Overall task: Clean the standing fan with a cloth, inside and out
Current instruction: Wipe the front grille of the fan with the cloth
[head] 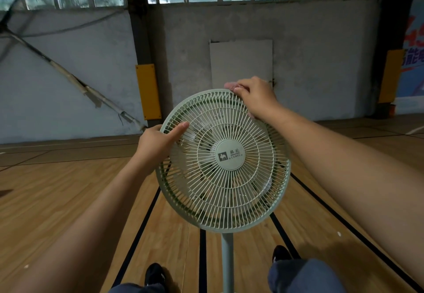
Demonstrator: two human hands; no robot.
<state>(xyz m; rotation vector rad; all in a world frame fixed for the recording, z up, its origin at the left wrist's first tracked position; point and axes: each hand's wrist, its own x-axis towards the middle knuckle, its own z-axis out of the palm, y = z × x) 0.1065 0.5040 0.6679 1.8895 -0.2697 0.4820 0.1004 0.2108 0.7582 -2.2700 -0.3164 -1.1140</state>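
Nearest the viewer, below the fan head, a slim pale-green pole [227, 263] rises from the wood-plank floor [68, 201] between the person's two dark shoes, carrying the pale-green plastic standing fan [223, 161] with its round wire-ribbed front grille and a centre badge. That thin pole under a broad head suggests a light, top-heavy thing that will likely rock or swivel if pushed hard, so it wants steadying at the rim, not at the ribs. The ribs look thin and springy; pressing them in the middle could bend them toward the blades behind. At the fan's upper-left rim the left hand [158, 142] grips the outer ring, thumb laid flat across the ribs, the fingers hidden behind the edge. At the fan's top rim, farther off, the right hand [254, 96] curls over a pink soft cloth [230, 85], pressing it against the ring; only a small fold of cloth shows. The stiff outer ring is probably the best hold. Beyond the fan stands a grey concrete wall [309, 51].
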